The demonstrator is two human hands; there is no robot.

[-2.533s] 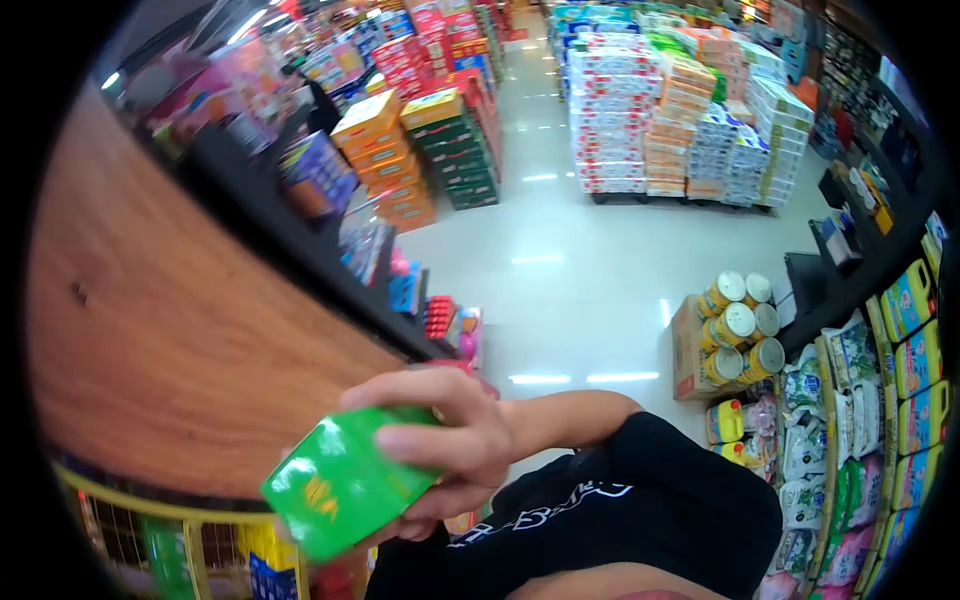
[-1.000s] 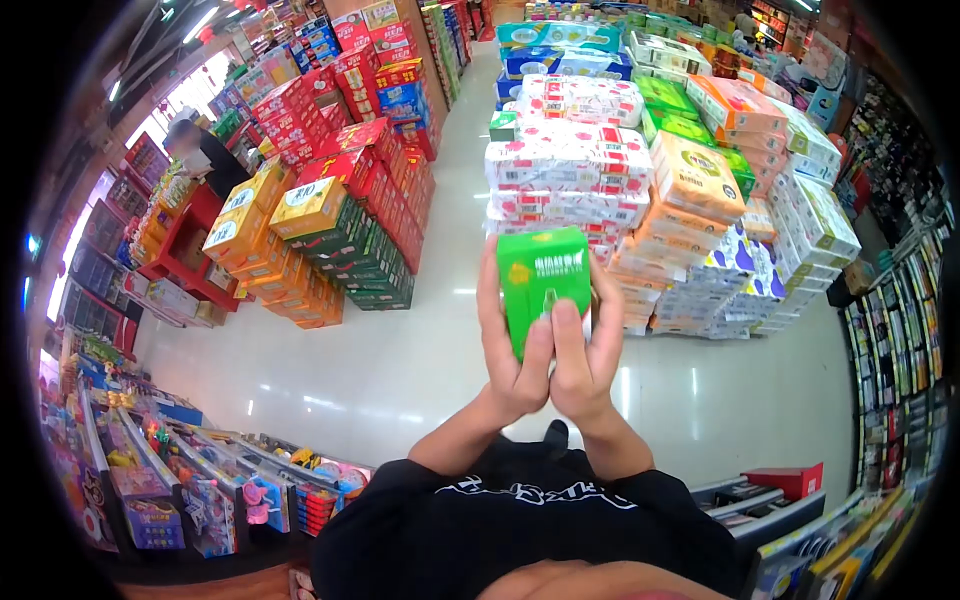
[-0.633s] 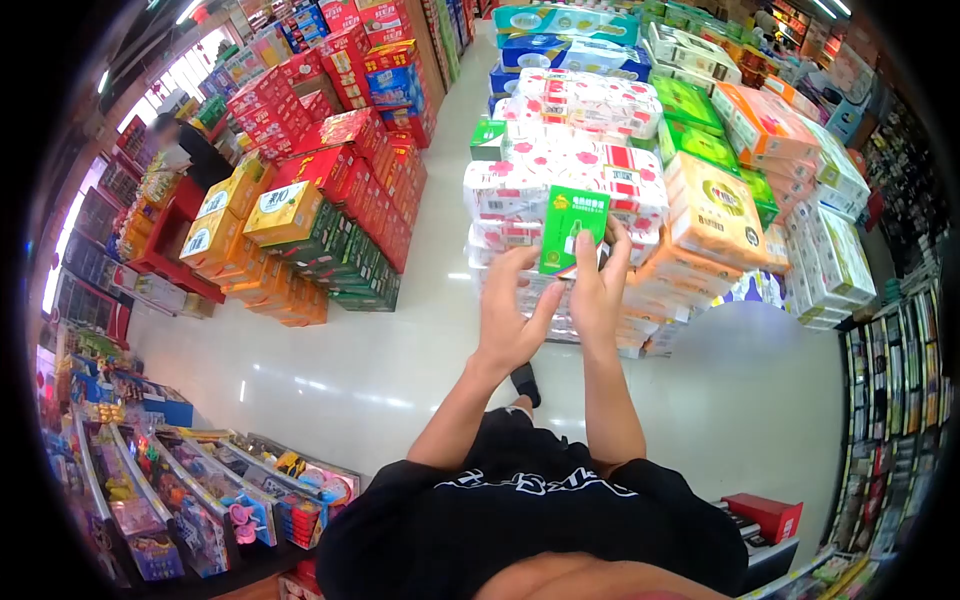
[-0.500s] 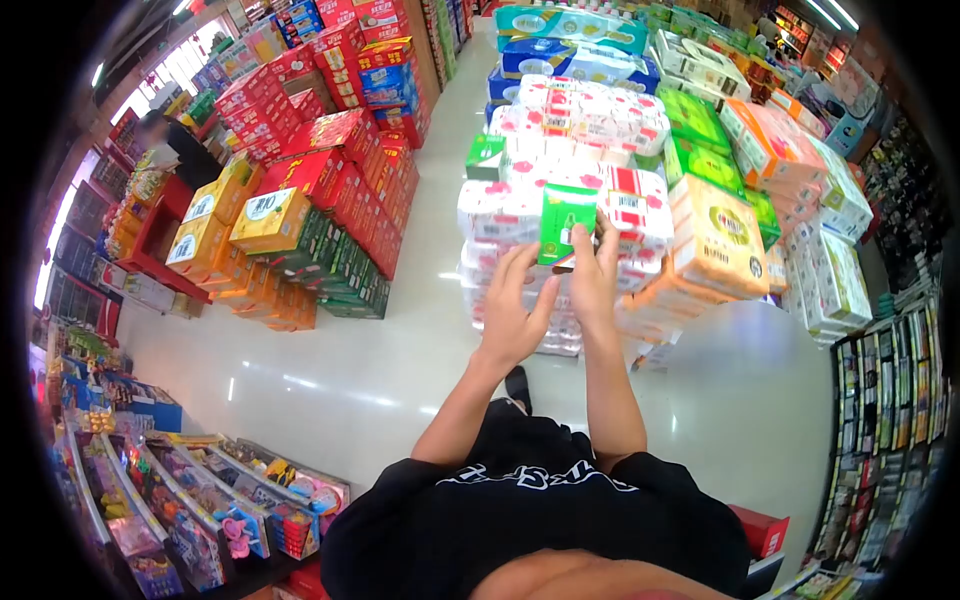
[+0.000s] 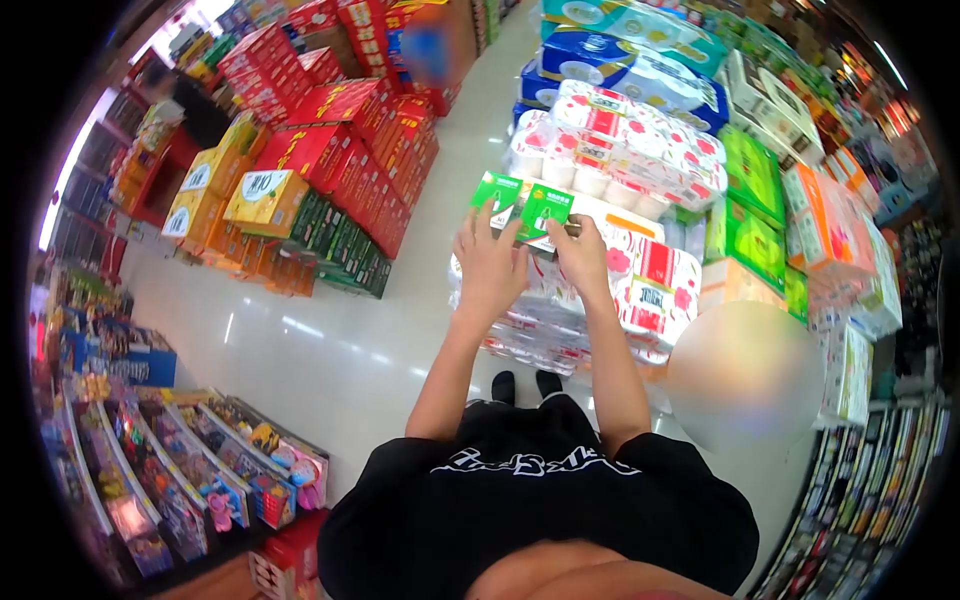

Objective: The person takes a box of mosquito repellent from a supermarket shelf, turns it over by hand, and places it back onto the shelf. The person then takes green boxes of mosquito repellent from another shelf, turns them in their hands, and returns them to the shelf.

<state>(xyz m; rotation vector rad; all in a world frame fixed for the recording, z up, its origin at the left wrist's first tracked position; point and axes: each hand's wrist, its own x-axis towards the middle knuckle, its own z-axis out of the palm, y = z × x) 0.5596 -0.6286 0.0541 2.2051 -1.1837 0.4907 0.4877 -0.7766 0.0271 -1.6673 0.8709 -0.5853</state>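
Note:
Two green boxes lie side by side on top of the stacked white and red tissue packs (image 5: pixel 664 268). My left hand (image 5: pixel 490 265) rests its spread fingers against the left green box (image 5: pixel 497 191) and reaches the edge of the right one. At the right green box (image 5: pixel 544 208), my right hand (image 5: pixel 583 255) holds the lower right corner between thumb and fingers. The two boxes touch or slightly overlap; which lies over the other is hard to tell.
Blue tissue packs (image 5: pixel 630 72) are behind, green packs (image 5: pixel 748 200) to the right. Red cartons (image 5: pixel 335 140) and yellow boxes (image 5: pixel 267 200) stand left across the aisle, near a person in dark clothing (image 5: pixel 200 110). Toy shelves (image 5: pixel 170 480) curve along the lower left.
The held green box has come down beside the other green box on the tissue stack. My left hand has moved onto the left box, and the stack is nearer.

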